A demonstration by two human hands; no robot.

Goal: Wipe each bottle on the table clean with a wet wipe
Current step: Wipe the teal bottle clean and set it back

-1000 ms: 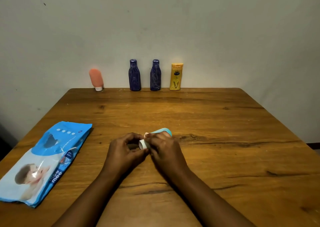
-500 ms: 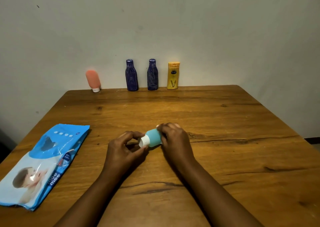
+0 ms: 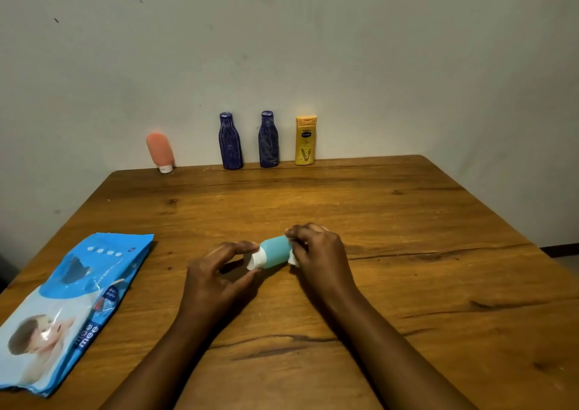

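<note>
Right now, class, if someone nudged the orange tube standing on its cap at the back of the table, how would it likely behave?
The orange tube would probably tip easily: it leans, balanced on a small white cap narrower than its body. It looks like light plastic, so a slight push may topple it. Being rounded, it might then roll along the table.

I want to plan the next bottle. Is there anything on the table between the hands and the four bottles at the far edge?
Nothing visible. The wood between the hands and the bottles at the wall lies bare; the wipes pack lies off to the left.
</note>
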